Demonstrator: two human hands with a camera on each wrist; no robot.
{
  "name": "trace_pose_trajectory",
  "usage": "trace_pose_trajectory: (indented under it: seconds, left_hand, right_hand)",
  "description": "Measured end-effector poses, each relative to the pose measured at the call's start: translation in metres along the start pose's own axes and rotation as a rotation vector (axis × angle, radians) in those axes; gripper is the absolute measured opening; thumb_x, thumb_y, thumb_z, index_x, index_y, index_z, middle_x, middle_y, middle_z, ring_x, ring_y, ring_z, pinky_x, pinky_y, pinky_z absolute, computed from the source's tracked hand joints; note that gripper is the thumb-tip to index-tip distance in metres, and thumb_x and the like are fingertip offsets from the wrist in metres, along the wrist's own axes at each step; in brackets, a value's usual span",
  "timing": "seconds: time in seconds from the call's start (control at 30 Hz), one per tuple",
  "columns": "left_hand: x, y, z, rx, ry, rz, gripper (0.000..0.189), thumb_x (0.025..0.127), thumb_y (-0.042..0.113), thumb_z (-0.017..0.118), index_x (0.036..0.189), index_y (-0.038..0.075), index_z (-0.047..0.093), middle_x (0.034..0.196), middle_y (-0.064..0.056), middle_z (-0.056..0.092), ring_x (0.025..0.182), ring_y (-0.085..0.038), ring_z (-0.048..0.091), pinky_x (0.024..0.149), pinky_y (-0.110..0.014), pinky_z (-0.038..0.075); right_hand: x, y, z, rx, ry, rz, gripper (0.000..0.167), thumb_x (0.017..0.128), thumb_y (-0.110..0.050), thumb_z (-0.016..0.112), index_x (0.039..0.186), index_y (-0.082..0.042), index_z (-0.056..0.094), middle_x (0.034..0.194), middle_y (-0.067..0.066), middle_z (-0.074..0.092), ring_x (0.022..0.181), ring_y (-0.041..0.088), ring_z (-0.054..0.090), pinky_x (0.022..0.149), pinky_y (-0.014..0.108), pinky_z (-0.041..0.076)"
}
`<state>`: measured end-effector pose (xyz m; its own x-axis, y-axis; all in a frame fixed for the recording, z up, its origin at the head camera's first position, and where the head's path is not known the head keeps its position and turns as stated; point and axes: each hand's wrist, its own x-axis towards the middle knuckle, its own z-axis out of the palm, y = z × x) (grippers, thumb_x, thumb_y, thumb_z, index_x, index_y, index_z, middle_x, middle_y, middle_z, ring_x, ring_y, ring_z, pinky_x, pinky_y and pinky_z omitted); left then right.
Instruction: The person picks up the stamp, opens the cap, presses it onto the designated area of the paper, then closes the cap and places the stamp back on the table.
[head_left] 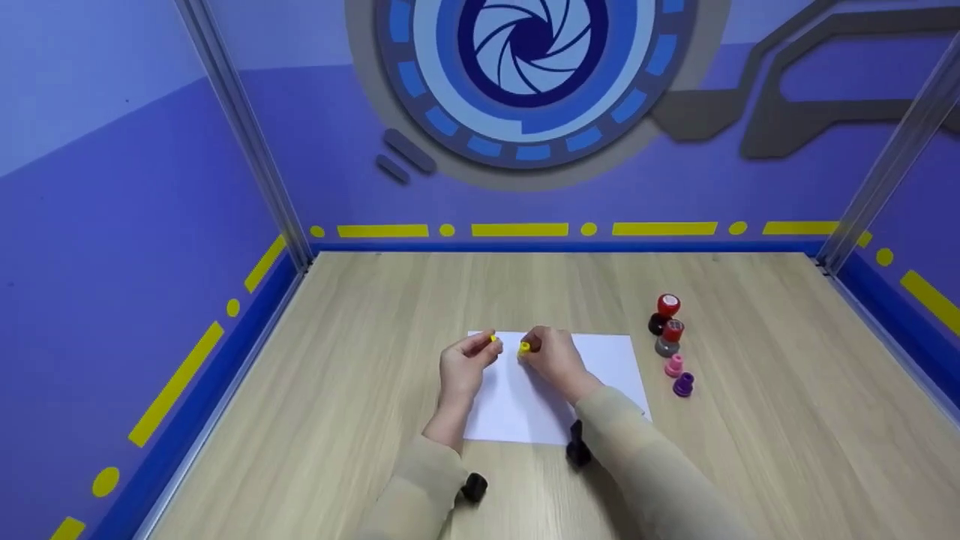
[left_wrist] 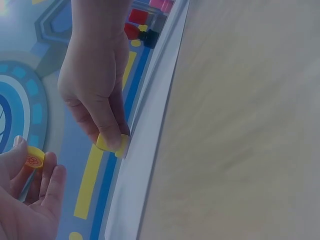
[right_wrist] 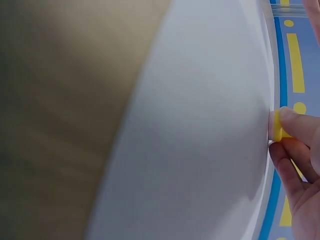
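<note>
My left hand (head_left: 463, 369), above the left part of a white paper sheet (head_left: 495, 420), pinches a small yellow cap (left_wrist: 35, 157) between thumb and fingers. An orange-red pattern shows on the cap's round face in the left wrist view. To its right, my right hand (head_left: 556, 361) grips a small yellow stamp (head_left: 524, 349) by thumb and fingertips. The stamp's pale lower end is right at the paper's surface in the right wrist view (right_wrist: 277, 126). The two hands are a short gap apart.
Right of the paper stand a red stamp with a black base (head_left: 668, 304), another red one with a grey base (head_left: 673, 331), a pink stamp (head_left: 675, 365) and a purple stamp (head_left: 683, 385). The wooden table (head_left: 360, 315) meets blue-purple walls (head_left: 300, 150) at the back and sides.
</note>
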<state>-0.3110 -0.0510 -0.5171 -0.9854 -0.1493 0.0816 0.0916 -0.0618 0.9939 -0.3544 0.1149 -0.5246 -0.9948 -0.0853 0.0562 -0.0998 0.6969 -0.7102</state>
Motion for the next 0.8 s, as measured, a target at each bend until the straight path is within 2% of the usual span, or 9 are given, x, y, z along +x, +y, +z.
trace_pose_trajectory:
  seconds: [0.53, 0.8]
  left_hand:
    - [0.0002, -0.0009, 0.0, 0.028, 0.004, -0.006, 0.028, 0.093, 0.005, 0.074, 0.119, -0.005, 0.074, 0.109, -0.018, 0.076, 0.095, -0.016, 0.076, 0.085, -0.026, 0.064]
    - [-0.0003, -0.0051, 0.0, 0.028, -0.009, -0.006, 0.029, 0.092, 0.005, 0.076, 0.119, -0.006, 0.073, 0.108, -0.018, 0.077, 0.095, -0.017, 0.076, 0.085, -0.027, 0.064]
  right_hand:
    - [-0.0008, -0.0018, -0.002, 0.036, -0.042, 0.069, 0.021, 0.089, -0.006, 0.08, 0.109, -0.008, 0.074, 0.104, 0.007, 0.074, 0.093, 0.02, 0.066, 0.093, 0.039, 0.061]
    - [-0.0022, 0.0011, 0.0007, 0.018, -0.014, 0.022, 0.019, 0.087, -0.003, 0.081, 0.104, -0.005, 0.074, 0.098, 0.008, 0.074, 0.088, 0.019, 0.065, 0.088, 0.038, 0.061]
